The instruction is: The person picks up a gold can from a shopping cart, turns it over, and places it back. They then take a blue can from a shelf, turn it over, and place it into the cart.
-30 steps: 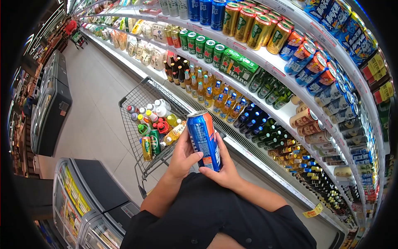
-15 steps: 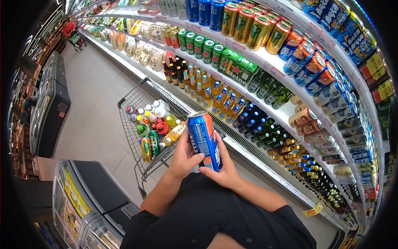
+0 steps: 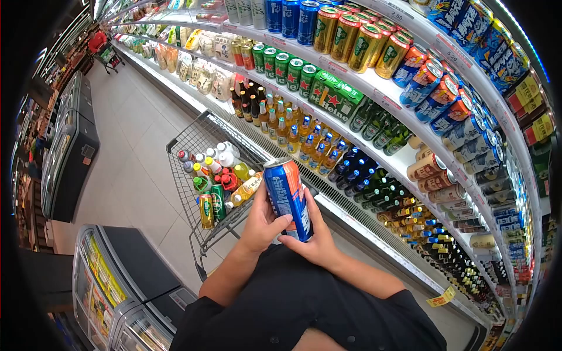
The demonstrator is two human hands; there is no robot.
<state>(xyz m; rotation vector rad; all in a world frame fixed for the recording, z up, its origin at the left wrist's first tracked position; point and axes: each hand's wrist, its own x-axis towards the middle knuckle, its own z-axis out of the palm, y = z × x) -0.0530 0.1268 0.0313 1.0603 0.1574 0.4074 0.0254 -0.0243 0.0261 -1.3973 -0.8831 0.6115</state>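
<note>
While left hand (image 3: 261, 225) and right hand (image 3: 319, 244) clasp blue can (image 3: 285, 196), base partly hidden, label unreadable.

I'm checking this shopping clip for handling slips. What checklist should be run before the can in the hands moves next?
1. Both hands on the blue can: ok; left hand and right hand wrap its lower half.
2. Can upright: ok, slightly tilted.
3. Can top sealed: cannot tell.
4. Space in the cart: ok; bottles fill only its near end.
5. Cart within reach: ok, just beyond the hands.
</note>
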